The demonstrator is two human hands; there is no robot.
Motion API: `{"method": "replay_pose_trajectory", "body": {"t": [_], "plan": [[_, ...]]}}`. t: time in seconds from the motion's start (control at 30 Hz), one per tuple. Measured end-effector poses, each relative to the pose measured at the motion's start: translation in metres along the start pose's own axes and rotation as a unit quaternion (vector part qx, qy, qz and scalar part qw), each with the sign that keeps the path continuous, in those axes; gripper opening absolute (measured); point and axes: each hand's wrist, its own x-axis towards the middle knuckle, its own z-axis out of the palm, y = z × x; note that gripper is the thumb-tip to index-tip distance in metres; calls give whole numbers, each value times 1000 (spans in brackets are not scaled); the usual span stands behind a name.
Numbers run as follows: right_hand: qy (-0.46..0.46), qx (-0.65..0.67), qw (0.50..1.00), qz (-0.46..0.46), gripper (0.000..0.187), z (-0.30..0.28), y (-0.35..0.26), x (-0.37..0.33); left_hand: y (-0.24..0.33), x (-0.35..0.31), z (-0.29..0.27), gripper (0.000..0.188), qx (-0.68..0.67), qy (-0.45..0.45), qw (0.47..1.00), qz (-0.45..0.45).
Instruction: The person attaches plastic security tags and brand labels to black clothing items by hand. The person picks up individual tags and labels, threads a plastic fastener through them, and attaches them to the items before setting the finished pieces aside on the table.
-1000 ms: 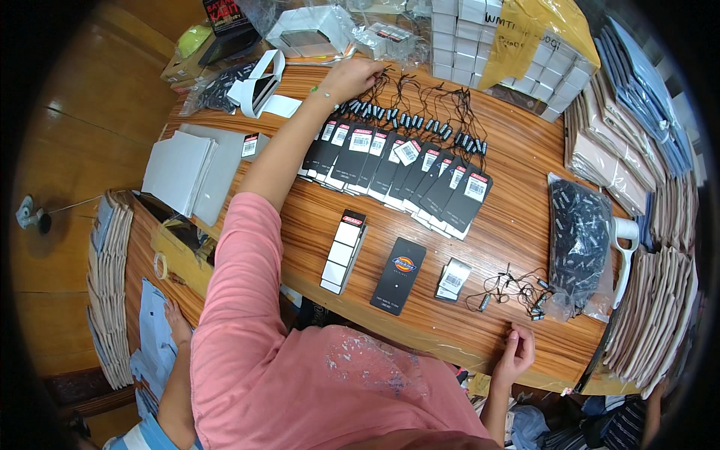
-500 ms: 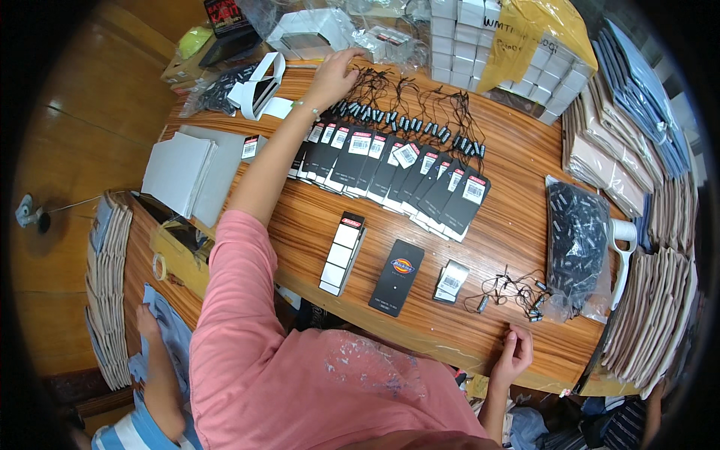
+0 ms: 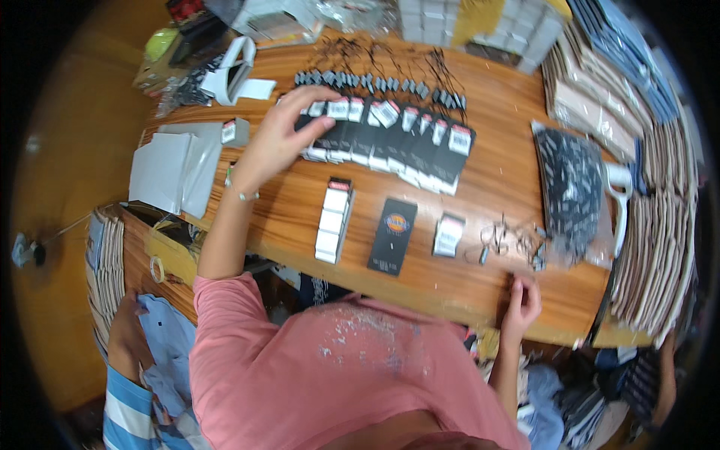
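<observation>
Drawn back from the cords (image 3: pixel 437 61), your left hand (image 3: pixel 289 135), thumb and forefinger apart, covers the black tags (image 3: pixel 390 139) at left; hold indiscernible. Keep edges aligned. Your right hand (image 3: pixel 521 306) is half-open, empty, at the table edge (image 3: pixel 431 298).

We see bright light on the tabletop (image 3: pixel 504 161), glints on wrapped garments (image 3: pixel 589 105) at upper right, motion-blurred tags (image 3: pixel 390 139) at upper centre, and edges bowing into black corners.

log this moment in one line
left hand: over left end of black hang tag row; black cords: beyond row; right hand: at front edge of wooden table
</observation>
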Motion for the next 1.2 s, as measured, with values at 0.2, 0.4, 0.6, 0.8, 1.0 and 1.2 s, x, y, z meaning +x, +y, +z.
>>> {"method": "replay_pose_trajectory", "body": {"t": [0.2, 0.4, 0.6, 0.8, 1.0, 1.2], "plan": [[-107, -70, 961, -243, 11, 21, -59, 17, 72, -49, 54, 42, 149, -158, 974, 68], [-170, -230, 914, -288, 33, 70, -77, 49, 65, -63, 81, 54, 103, -157, 982, 34], [-200, -213, 916, -276, 40, 81, -67, 52, 61, -77, 86, 52, 76, -53, 994, 52], [-190, -162, 930, -270, 32, 85, -67, 51, 57, -83, 89, 53, 58, -49, 997, 34], [-307, 84, 947, -35, 20, 82, -59, 57, 56, -85, 79, 37, -333, -149, 914, -179], [-327, 224, 917, 50, 19, 68, -84, 35, 66, -87, 67, 31, -468, -130, 851, -200]]}}
